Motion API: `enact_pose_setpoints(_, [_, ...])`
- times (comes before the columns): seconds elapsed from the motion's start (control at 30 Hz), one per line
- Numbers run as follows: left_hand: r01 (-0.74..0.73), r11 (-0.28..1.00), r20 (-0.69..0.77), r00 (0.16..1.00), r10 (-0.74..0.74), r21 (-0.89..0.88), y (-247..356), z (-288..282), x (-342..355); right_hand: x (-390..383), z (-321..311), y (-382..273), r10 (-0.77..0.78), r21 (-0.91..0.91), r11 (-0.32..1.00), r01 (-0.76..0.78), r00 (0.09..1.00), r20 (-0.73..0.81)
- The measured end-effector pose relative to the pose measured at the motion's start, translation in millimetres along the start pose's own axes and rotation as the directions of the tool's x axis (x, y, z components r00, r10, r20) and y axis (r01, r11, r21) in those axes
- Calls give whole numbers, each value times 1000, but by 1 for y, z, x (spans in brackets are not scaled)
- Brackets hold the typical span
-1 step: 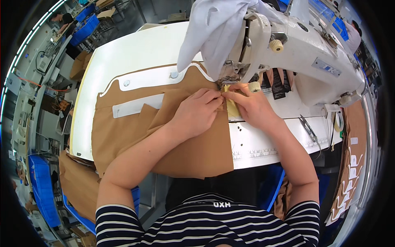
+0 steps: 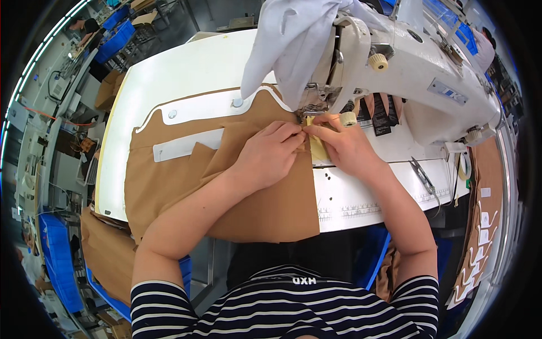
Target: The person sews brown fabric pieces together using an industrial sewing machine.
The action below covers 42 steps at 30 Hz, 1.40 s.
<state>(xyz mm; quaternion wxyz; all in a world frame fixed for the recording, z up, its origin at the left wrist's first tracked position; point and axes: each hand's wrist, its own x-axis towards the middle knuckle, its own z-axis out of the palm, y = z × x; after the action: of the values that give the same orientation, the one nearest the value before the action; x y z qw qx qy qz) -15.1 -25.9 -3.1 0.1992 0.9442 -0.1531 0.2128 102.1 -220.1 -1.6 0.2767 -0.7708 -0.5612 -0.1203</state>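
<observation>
We have the brown cloth [image 2: 271, 212] spread on the white table [image 2: 180, 62], its right edge close to the needle end of the sewing machine [image 2: 429, 62]. Our left hand [image 2: 270, 155] pinches that edge with bunched fingertips; our right hand [image 2: 350, 148] meets it there, finger and thumb narrowly spaced (we cannot tell whether they grip cloth). Along the far side lies a white strip [image 2: 203, 108] with 2 round discs [image 2: 237, 103]. Thread snips [image 2: 422, 175] lie at our right.
</observation>
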Motion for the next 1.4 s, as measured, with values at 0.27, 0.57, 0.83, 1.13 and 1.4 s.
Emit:
enact_pose_setpoints(0.27, [18,999,40,999,-16,-30,-8,-1,6,3,4,-3,41,-88,995,-42,999,-22])
enact_pose_setpoints(0.57, [11,999,44,999,-10,-32,-19,-2,14,2,10,1,45,-90,995,-54,994,-95])
enact_pose_setpoints(0.83, [-25,999,30,999,26,-37,-21,-1,13,1,10,3,67,-55,996,-73,993,-96])
enact_pose_setpoints(1.13, [-83,995,-69,994,86,45,-15,0,15,0,14,5,19,-58,998,-29,988,-152])
enact_pose_setpoints(1.4, [48,793,-33,999,-36,608,23,-14,8,-30,2,-20,14,-75,997,-21,996,-93])
